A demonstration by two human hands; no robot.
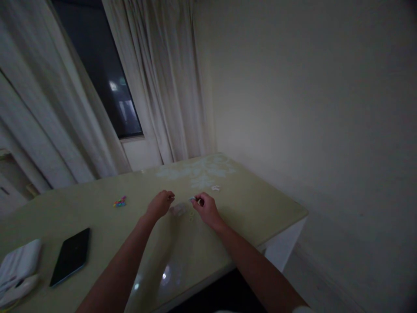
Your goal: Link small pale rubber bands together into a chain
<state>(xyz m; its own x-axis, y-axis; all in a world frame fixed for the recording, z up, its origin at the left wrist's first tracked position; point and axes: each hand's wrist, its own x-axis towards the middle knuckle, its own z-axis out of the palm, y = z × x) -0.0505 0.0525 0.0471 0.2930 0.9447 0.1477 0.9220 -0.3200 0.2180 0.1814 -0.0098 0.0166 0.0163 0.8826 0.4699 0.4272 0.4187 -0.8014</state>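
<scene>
My right hand [207, 209] pinches a small whitish piece [192, 199] between thumb and fingertips, just above the table. My left hand [160, 204] hovers opposite with its fingers curled together; whether anything lies in them is hidden. Between the hands sits a small clear, pinkish heap or bag of pieces [179, 209], too blurred to name. Beside it, near my right hand, lie small pale yellow rings [191, 216]. A few white pieces [215, 188] rest farther back, beyond the right hand.
The glossy table [260, 208] meets the wall at right. Small bright-coloured pieces [120, 201] lie to the left. Nearer are a dark tablet or phone [71, 256], a white case-like object [21, 263] and a white rounded device [19, 290]. Curtains [163, 87] hang behind.
</scene>
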